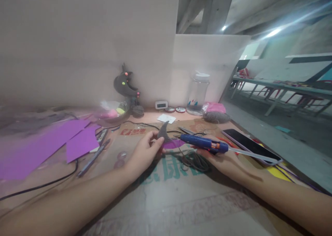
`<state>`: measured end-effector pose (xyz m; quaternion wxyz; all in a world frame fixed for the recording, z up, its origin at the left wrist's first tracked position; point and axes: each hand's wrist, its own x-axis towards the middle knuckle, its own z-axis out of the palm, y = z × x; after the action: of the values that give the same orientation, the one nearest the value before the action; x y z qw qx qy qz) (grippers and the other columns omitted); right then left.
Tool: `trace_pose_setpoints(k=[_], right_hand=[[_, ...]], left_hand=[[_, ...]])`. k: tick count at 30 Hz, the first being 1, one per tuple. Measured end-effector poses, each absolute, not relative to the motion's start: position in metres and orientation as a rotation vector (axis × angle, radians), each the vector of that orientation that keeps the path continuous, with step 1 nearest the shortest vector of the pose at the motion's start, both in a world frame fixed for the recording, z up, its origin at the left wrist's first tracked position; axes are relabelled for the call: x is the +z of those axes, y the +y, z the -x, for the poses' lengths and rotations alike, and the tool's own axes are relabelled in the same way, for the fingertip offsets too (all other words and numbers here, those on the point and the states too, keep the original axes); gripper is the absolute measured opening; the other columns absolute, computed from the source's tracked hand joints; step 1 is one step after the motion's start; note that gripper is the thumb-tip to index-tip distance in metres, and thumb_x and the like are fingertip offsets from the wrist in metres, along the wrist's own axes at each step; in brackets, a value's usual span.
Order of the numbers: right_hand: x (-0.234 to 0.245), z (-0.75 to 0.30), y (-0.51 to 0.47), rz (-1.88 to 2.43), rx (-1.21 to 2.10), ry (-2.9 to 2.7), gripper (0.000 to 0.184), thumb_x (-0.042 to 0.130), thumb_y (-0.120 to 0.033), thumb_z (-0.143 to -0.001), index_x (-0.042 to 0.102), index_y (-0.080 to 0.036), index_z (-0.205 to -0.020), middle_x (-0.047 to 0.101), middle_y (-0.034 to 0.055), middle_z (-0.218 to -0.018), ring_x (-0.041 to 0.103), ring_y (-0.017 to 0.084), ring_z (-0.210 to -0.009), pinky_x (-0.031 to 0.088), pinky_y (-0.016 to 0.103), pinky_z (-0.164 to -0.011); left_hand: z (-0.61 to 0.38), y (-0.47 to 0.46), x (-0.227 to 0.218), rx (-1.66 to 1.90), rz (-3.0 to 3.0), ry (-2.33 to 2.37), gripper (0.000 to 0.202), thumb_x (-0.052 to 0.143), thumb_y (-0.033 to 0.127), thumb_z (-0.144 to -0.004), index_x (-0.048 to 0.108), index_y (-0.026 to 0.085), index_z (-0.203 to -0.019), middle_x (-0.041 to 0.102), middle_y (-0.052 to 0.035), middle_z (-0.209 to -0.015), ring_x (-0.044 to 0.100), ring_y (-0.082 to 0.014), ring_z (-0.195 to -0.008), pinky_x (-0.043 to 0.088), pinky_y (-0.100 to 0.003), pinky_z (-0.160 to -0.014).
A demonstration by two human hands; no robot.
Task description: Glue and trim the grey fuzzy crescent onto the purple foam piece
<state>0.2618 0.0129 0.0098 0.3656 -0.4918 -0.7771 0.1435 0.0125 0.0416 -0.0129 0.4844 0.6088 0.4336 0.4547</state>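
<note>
My left hand (144, 153) pinches a small grey curved foam piece (163, 131) and holds it upright over the cardboard sheet (166, 198). My right hand (220, 158) is closed around a blue glue gun (203, 143), whose nozzle points left at the base of the grey piece. A purple scrap (173, 144) lies just beneath the grey piece. A translucent glue stick (252, 154) sticks out of the back of the gun to the right.
Purple foam sheets (52, 142) lie at the left, with a pen (93, 157) and a black cable (44, 184). A phone (250, 145) rests to the right. A black crescent figure (127, 87), a clear jar (198, 93), a small clock (161, 104) and a twine ball (215, 117) stand by the back wall.
</note>
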Motion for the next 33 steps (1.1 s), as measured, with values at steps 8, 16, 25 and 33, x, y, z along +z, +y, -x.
trace_pose_setpoints(k=[8, 16, 25, 33], right_hand=[[0.007, -0.263, 0.014, 1.321, 0.362, -1.996, 0.017, 0.055, -0.041, -0.084, 0.061, -0.025, -0.086, 0.07, 0.0023, -0.082, 0.067, 0.022, -0.076, 0.055, 0.032, -0.068], [0.008, -0.261, 0.014, 1.361, 0.394, -2.023, 0.021, 0.058, -0.04, -0.082, 0.063, -0.023, -0.093, 0.07, 0.0043, -0.089, 0.068, 0.024, -0.085, 0.054, 0.037, -0.078], [0.004, -0.263, 0.016, 1.31, 0.347, -2.037, 0.016, 0.055, -0.038, -0.083, 0.059, -0.023, -0.082, 0.068, 0.0037, -0.08, 0.065, 0.022, -0.076, 0.053, 0.033, -0.066], [0.015, -0.253, 0.011, 1.383, 0.277, -2.031, 0.013, 0.058, -0.036, -0.078, 0.057, -0.023, -0.077, 0.065, 0.0022, -0.071, 0.063, 0.02, -0.065, 0.051, 0.031, -0.062]], left_hand=[[-0.011, 0.044, -0.016, 1.132, -1.541, 1.058, 0.022, 0.057, 0.039, -0.089, 0.054, 0.018, -0.095, 0.059, 0.0021, -0.075, 0.059, -0.0129, -0.065, 0.045, -0.024, -0.06], [-0.01, 0.043, -0.015, 1.134, -1.555, 1.09, 0.023, 0.055, 0.04, -0.089, 0.054, 0.019, -0.096, 0.059, 0.0009, -0.077, 0.059, -0.0147, -0.067, 0.045, -0.026, -0.06], [-0.011, 0.044, -0.013, 1.192, -1.527, 1.07, 0.023, 0.058, 0.041, -0.088, 0.054, 0.019, -0.095, 0.059, 0.0014, -0.08, 0.06, -0.0138, -0.068, 0.048, -0.026, -0.062], [-0.011, 0.044, -0.015, 1.16, -1.48, 1.034, 0.025, 0.058, 0.041, -0.088, 0.053, 0.019, -0.098, 0.061, 0.0011, -0.08, 0.061, -0.014, -0.066, 0.049, -0.027, -0.062]])
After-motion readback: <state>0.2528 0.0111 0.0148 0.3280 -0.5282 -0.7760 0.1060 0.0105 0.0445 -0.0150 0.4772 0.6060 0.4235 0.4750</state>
